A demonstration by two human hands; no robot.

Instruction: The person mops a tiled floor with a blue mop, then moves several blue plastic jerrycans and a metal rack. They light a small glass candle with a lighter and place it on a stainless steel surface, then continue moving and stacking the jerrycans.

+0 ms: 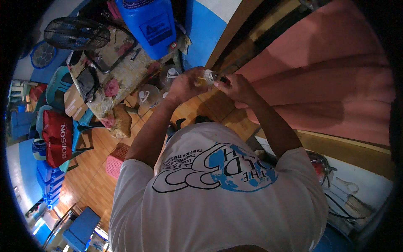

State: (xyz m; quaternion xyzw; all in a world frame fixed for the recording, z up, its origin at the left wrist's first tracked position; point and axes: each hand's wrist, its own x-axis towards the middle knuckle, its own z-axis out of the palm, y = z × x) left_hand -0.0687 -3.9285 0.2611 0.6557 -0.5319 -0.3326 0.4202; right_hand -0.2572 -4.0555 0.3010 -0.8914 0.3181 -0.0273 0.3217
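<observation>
1 bottle (209, 76) is clasped by the left hand (187, 85), seemingly for steadiness; any hold by the curled right hand (238, 87) cannot be told.

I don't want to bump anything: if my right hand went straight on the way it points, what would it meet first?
Probably the small, clear, yellowish object with a silvery end, held in your left hand; depth is hard to judge here.

There are two hands (188, 85) (238, 87), one curtain (327, 71) and one pink basket (116, 160).
</observation>
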